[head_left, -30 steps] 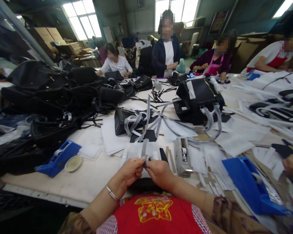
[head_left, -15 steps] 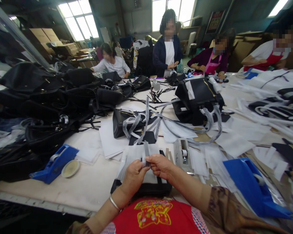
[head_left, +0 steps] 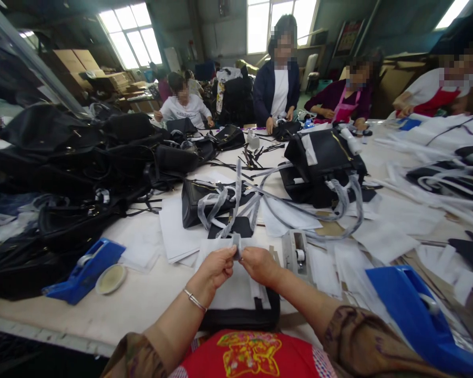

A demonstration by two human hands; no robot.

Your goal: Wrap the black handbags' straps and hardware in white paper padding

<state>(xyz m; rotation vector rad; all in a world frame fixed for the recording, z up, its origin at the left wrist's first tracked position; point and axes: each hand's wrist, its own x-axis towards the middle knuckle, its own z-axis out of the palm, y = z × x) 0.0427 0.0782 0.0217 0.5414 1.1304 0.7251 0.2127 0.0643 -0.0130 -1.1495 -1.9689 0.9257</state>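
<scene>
Straight in front of me lies a black handbag, with a white sheet over its upper side. Above it, a narrow plastic-wrapped strap runs up from between my hands. My left hand is closed, thumb and finger pinching the strap's left edge. From the other side my right hand pinches the same strap, its remaining fingers curled in. Both sets of fingertips nearly meet, and they hide the strap's lower end. Just beyond is another black handbag with plastic-wrapped handles.
Blue tape dispensers stand left and right, with a grey dispenser nearer. A round dish sits at left. Black bags are heaped at left; a large black bag stands beyond. Co-workers line the far side.
Both my hands have moved slightly up, and the fingertips have shifted along the strap. More of the near bag's sheet shows. The standing co-worker now reaches down to a bag.
</scene>
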